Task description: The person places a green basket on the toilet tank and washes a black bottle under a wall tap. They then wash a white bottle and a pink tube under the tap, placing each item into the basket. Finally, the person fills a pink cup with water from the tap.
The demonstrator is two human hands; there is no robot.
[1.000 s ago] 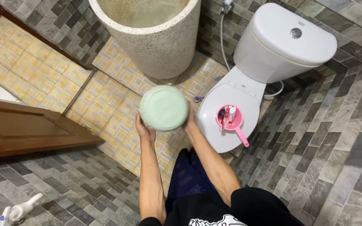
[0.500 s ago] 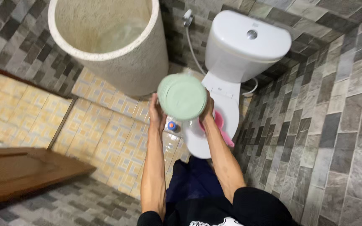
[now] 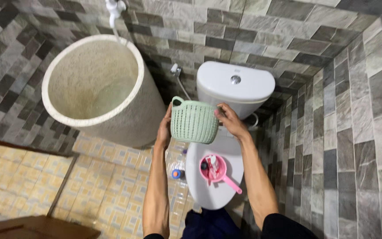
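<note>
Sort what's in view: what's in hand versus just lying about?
In hand: green woven basket, held by left hand and right hand.
Lying about: pink dipper on the toilet lid, stone water tub, cistern, bottle on the floor.

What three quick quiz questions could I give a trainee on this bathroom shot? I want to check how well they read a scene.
1. True or false: both hands hold the green basket.
2. Where does the pink dipper sit?
A. inside the stone tub
B. on the closed toilet lid
C. on the floor
3. Fill in: the basket is held up in front of the white toilet ____.

Key:
1. True: the left hand grips one side, the right hand the other.
2. B, on the toilet lid.
3. Tank.
</note>
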